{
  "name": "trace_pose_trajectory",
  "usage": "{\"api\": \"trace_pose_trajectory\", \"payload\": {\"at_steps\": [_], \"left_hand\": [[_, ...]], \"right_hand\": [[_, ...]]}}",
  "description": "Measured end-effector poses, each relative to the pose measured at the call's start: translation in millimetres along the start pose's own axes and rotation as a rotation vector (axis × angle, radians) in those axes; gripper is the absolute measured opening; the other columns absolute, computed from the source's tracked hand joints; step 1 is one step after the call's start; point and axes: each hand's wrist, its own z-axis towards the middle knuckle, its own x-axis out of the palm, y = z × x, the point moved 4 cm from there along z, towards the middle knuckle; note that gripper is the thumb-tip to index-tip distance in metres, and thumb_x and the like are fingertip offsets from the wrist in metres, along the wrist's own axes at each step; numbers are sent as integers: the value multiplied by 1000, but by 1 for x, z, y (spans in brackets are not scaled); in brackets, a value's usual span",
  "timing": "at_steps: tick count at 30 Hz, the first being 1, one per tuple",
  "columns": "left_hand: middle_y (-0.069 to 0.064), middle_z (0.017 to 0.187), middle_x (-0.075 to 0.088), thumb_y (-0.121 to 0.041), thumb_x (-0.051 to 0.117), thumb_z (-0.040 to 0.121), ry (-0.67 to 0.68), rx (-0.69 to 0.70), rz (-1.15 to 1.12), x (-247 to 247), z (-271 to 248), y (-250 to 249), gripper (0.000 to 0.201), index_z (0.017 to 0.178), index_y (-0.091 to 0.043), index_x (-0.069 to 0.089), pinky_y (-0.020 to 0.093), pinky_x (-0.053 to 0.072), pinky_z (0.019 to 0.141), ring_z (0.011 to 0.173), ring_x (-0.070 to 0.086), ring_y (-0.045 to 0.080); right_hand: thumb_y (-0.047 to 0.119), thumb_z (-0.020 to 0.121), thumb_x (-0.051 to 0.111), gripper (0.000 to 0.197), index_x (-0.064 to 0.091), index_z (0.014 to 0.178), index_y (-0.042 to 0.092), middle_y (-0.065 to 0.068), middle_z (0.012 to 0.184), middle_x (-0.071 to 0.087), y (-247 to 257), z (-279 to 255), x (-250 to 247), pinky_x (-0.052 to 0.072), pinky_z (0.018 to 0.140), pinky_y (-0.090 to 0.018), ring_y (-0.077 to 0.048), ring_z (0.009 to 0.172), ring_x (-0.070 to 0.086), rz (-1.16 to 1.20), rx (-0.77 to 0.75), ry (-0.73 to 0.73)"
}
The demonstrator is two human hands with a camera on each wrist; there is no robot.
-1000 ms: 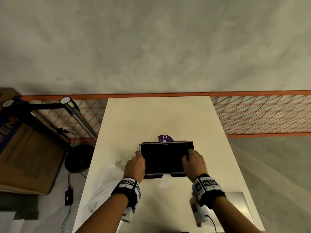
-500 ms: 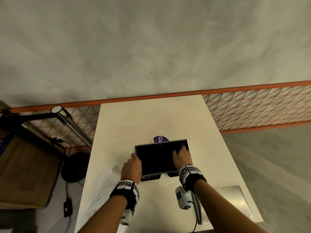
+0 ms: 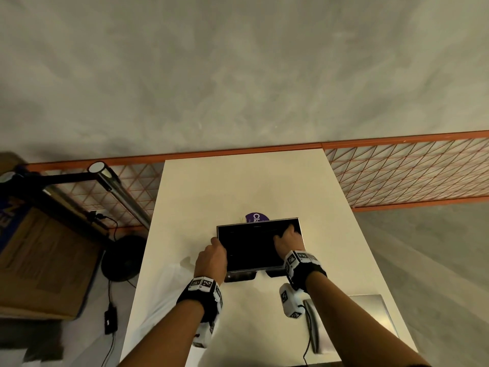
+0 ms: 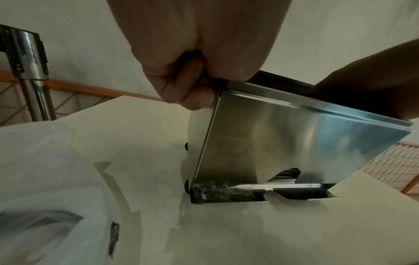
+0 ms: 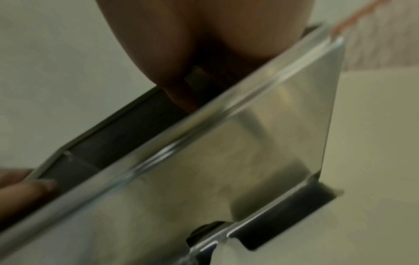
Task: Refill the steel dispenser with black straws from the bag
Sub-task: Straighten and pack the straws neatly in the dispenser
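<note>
R fingers: my right hand [image 3: 287, 241] is down inside the open top of the steel dispenser [image 3: 260, 246], toward its right end. Fingertips buried in the dark interior; can't tell if they're curled on anything or just flat. R wrist view too blurred to settle it.

L fingers: my left hand [image 4: 192, 59] is curled at the box's top-left corner, fingers [image 4: 195, 95] pressed against the edge and thumb over the rim. Reads as a bracing grip.

Dispenser: upright on the white table [image 3: 238, 186], mid-table, lid off. The flat steel sheet [image 3: 367, 311] near the table's front-right edge is prob. the lid, not certain.

Straws: inside is all black from above, so fill level can't be read. At the bottom slot, black straws [image 4: 223, 192] in clear wrap show, so feed seems to work.

Bag: white plastic bag [image 4: 45, 179] lies just beside the box on my L, something dark striped showing through; likely more straws.

Behind box: purple disc w/ white lettering [image 3: 255, 217], mostly hidden.

Step, my guess: levelling or pushing down what's loaded.

Risks:
- pushing too hard w/ R could bend or cross straws, jamming the slot
- if L grip slips off the smooth steel, box may skid or tip on the slick table
- sheet-metal rim against R wrist, scrape risk when pulling out
- bag near table's L side, a sleeve or elbow could drag it off
</note>
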Motion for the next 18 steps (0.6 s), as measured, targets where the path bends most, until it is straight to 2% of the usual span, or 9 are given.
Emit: {"api": "trace_pose_trajectory", "payload": {"at_steps": [6,9,12,14,16,18], "left_hand": [[19,119,65,-2,38,100,29,-9,-8,-4,11,0,24,124,-1,44,46,50,88,109,65,41],[20,120,64,-1,39,100,52,-18,-29,-7,21,-2,22,121,-1,47,46,49,90,110,64,42],[21,120,63,0,39,100,64,-40,-75,-11,31,-2,22,119,-1,51,45,49,90,111,63,42],[21,120,63,-2,40,101,63,-49,-95,-13,35,-3,21,117,-1,53,44,49,89,111,63,42],[21,119,64,-4,40,102,57,-50,-95,-12,36,-2,20,116,-1,53,44,49,89,110,63,42],[21,118,64,-6,40,102,48,-49,-94,-11,36,-2,19,116,-2,53,44,48,88,109,63,43]], "right_hand": [[22,93,51,47,36,131,-1,-26,125,57,-1,-5,2,47,85,-39,-42,111,58,-144,-9,38],[19,92,50,53,31,137,-2,-27,131,51,-2,-2,-2,46,94,-41,-42,118,53,-155,-66,60],[20,92,49,58,28,142,-2,-25,139,43,0,-7,-4,41,102,-41,-42,124,47,-274,-143,77],[19,93,46,45,41,133,0,-20,133,45,7,-15,-6,42,101,-43,-40,120,48,-397,-294,25],[29,94,45,37,52,124,9,-12,130,48,17,-27,-1,42,100,-44,-35,120,48,-497,-533,-36],[41,96,42,43,53,131,18,-6,142,45,25,-38,16,38,107,-45,-29,132,42,-543,-748,39]]}}
